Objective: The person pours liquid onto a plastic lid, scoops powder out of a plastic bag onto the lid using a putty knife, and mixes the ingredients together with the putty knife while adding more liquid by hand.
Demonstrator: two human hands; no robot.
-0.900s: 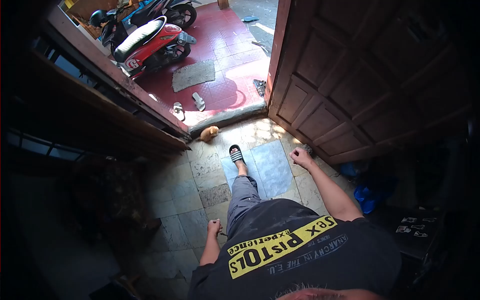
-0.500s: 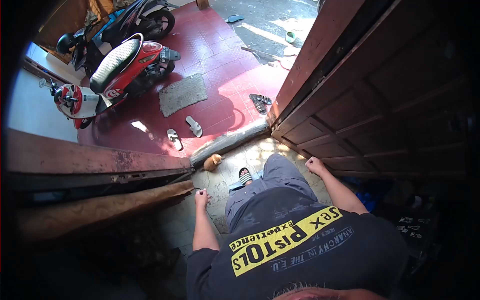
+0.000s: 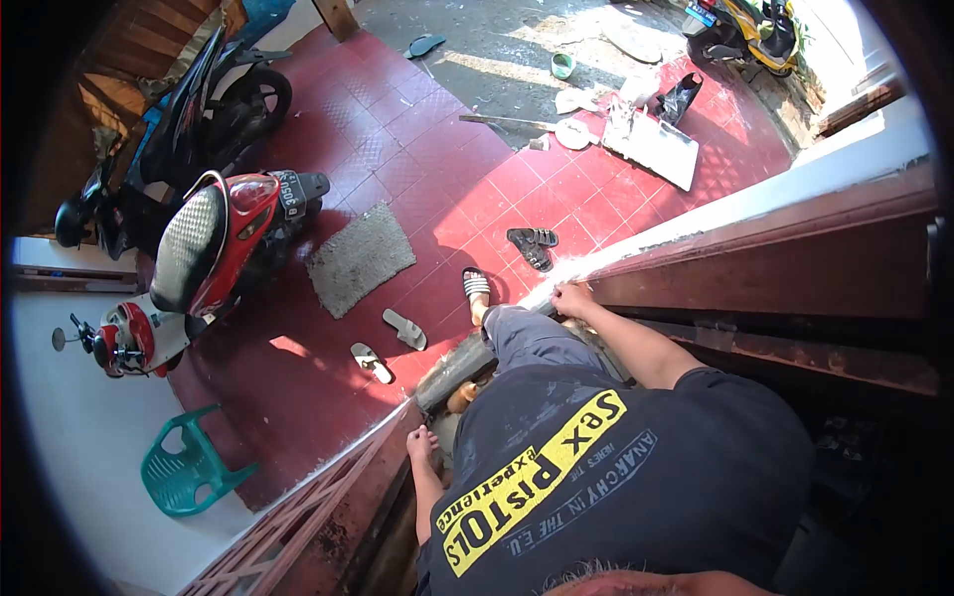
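Note:
My left hand (image 3: 422, 442) hangs beside the left door frame, its fingers loosely curled and a little apart, with nothing seen in it. On the other side, my right hand (image 3: 570, 299) is curled in near the right end of the doorway sill (image 3: 459, 373), close to the door frame; no object shows in it. My foot in a striped slide sandal (image 3: 477, 284) stands on the red tiles beyond the sill. A small orange cat (image 3: 462, 397) is partly hidden between my body and the sill.
Grey slippers (image 3: 404, 329) and black sandals (image 3: 534, 247) lie outside near a grey mat (image 3: 362, 259). A red scooter (image 3: 238, 233) and a dark motorbike (image 3: 189, 139) stand left, above a green plastic chair (image 3: 189, 462). A white board (image 3: 651, 149) and yellow motorbike (image 3: 760, 35) are farther right.
I have moved forward to the doorway, and one foot is now over the sill on the red tiles. The green chair and yellow motorbike have come into view.

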